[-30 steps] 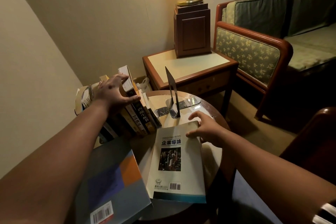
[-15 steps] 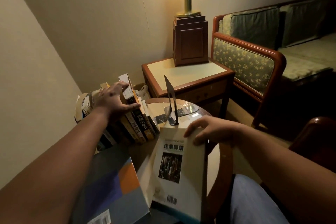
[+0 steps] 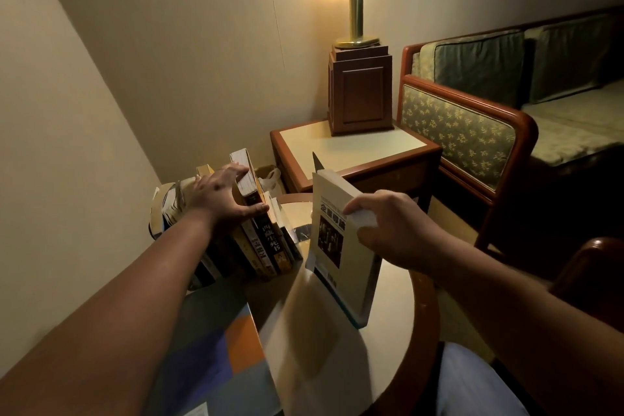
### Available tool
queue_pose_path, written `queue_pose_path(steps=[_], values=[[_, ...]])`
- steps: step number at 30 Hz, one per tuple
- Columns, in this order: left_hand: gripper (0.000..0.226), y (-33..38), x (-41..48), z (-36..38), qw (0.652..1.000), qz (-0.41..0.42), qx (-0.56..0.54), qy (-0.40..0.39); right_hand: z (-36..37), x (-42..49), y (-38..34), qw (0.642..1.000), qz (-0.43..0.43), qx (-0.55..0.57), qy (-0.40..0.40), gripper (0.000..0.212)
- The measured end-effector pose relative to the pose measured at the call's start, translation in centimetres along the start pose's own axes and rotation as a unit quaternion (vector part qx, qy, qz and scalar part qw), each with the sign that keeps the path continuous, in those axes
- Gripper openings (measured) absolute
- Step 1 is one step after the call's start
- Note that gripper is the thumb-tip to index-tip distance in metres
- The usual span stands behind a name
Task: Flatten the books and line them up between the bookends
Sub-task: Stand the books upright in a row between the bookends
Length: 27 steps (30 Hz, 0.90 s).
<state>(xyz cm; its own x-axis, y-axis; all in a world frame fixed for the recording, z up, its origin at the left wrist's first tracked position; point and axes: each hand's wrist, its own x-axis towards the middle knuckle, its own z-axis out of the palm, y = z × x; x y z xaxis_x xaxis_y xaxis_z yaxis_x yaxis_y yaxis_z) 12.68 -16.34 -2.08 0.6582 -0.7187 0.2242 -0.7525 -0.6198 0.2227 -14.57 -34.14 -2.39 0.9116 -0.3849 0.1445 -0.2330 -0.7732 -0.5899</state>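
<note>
Lamplit corner; round table (image 3: 391, 314) beside wall.
Left hand (image 3: 219, 196) flat, fingers spread, on leaning books (image 3: 266, 243); right hand (image 3: 388, 230) grips white book (image 3: 332, 209) on edge.

A round table (image 3: 424, 304) carries a leaning row of books (image 3: 267, 244). A grey-and-orange book (image 3: 236, 348) lies flat near its front-left edge.

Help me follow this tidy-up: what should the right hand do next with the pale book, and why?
Probably swing the pale book left and stand it against the leaning row. The right hand grips it nearly upright, a gap separates it from the row, and the left hand presses on the row's top, steadying it.
</note>
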Motion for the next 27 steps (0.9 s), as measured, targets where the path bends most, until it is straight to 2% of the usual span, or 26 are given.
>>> queue_pose_path(steps=[4, 7, 10, 17, 27], values=[[0.117, -0.2, 0.1, 0.1, 1.0, 0.0, 0.004, 0.001, -0.2, 0.1, -0.2, 0.994, 0.036, -0.043, -0.093, 0.037], [0.118, -0.1, 0.2, 0.2, 1.0, 0.001, 0.005, 0.0, -1.5, 1.2, -1.1, 0.981, 0.059, -0.035, -0.182, 0.036], [0.119, -0.3, 0.3, 0.2, 1.0, 0.003, 0.01, -0.001, -1.2, 2.3, -2.4, 0.969, 0.086, -0.054, -0.225, 0.05], [0.119, -0.2, 0.3, 0.2, 1.0, 0.007, 0.012, 0.004, 0.5, 3.5, -2.4, 0.984, 0.092, 0.039, -0.147, 0.06], [0.117, -0.7, 0.4, 0.6, 1.0, 0.017, -0.004, 0.009, 0.1, 4.7, -3.9, 0.999, 0.03, 0.003, -0.02, 0.059]])
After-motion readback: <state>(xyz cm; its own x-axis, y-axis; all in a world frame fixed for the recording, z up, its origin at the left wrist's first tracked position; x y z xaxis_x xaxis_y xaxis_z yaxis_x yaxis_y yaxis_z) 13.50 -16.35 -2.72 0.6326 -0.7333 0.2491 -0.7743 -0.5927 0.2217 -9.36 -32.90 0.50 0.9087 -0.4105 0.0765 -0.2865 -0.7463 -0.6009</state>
